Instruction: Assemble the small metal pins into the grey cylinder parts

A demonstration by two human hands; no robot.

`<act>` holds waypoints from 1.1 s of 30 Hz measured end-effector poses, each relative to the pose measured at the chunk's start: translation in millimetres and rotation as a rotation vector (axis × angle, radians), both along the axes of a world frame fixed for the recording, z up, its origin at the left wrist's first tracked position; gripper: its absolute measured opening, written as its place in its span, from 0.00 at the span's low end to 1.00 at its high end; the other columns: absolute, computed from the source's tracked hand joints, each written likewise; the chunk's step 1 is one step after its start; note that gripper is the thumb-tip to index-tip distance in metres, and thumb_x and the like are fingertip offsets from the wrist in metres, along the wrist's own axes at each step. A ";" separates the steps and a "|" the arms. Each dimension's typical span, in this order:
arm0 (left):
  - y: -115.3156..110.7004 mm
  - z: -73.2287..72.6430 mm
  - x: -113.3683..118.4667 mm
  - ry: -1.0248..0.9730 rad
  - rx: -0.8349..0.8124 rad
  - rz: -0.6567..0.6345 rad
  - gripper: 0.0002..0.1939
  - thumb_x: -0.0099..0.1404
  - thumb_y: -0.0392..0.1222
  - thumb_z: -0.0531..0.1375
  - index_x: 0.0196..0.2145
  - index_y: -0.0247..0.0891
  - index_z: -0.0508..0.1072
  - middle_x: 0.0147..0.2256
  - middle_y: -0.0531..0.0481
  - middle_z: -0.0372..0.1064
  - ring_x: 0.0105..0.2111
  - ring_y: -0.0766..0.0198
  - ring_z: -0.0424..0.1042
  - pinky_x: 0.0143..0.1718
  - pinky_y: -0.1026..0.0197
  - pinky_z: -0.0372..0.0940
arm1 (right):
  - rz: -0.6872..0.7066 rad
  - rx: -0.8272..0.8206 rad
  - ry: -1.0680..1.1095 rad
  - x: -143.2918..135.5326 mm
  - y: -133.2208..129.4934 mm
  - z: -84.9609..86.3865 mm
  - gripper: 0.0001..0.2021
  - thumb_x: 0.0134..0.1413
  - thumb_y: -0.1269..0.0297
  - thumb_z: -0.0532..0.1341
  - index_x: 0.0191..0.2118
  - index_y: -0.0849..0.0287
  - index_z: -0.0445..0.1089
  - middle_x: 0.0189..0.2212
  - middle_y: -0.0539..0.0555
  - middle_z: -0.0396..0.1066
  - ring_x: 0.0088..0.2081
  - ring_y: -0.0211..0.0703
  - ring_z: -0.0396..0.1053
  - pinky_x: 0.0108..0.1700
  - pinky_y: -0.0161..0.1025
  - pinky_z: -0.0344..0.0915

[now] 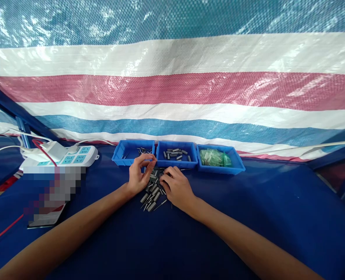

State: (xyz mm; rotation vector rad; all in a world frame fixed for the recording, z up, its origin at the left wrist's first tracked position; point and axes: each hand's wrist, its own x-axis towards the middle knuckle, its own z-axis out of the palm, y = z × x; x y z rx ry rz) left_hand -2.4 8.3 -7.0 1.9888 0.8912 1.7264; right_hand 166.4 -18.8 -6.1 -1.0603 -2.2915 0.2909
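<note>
A left hand [140,175] and right hand [178,189] are curling at small metal parts [152,206] heaped before blue bins [176,164] on a surface [155,249]; whether either narrow grip is holding anything cannot be told.

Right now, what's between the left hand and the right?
Part of the loose pile of small grey pieces and thin pins lies between left hand and right hand, on the blue tabletop; head view.
</note>
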 end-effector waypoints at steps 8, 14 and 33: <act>0.3 -0.3 -0.6 0.024 0.018 0.045 0.11 0.66 0.33 0.55 0.46 0.39 0.60 0.38 0.48 0.65 0.35 0.68 0.69 0.31 0.67 0.68 | -0.019 -0.039 0.092 1.4 -0.5 4.8 0.06 0.57 0.73 0.55 0.34 0.60 0.69 0.33 0.56 0.65 0.37 0.44 0.61 0.40 0.41 0.61; 1.2 -2.4 -0.8 0.019 0.028 0.048 0.12 0.66 0.32 0.55 0.46 0.39 0.59 0.38 0.47 0.64 0.36 0.68 0.68 0.31 0.67 0.67 | 0.067 -0.012 0.070 1.7 -2.9 6.6 0.07 0.57 0.71 0.56 0.38 0.60 0.70 0.36 0.57 0.66 0.39 0.46 0.60 0.43 0.43 0.62; 1.1 -1.3 0.2 0.021 0.027 0.073 0.10 0.65 0.33 0.55 0.44 0.38 0.62 0.38 0.47 0.65 0.36 0.67 0.68 0.30 0.67 0.67 | 0.064 -0.009 0.011 -0.4 1.1 -1.7 0.07 0.59 0.74 0.54 0.34 0.59 0.67 0.37 0.56 0.66 0.40 0.46 0.60 0.44 0.44 0.59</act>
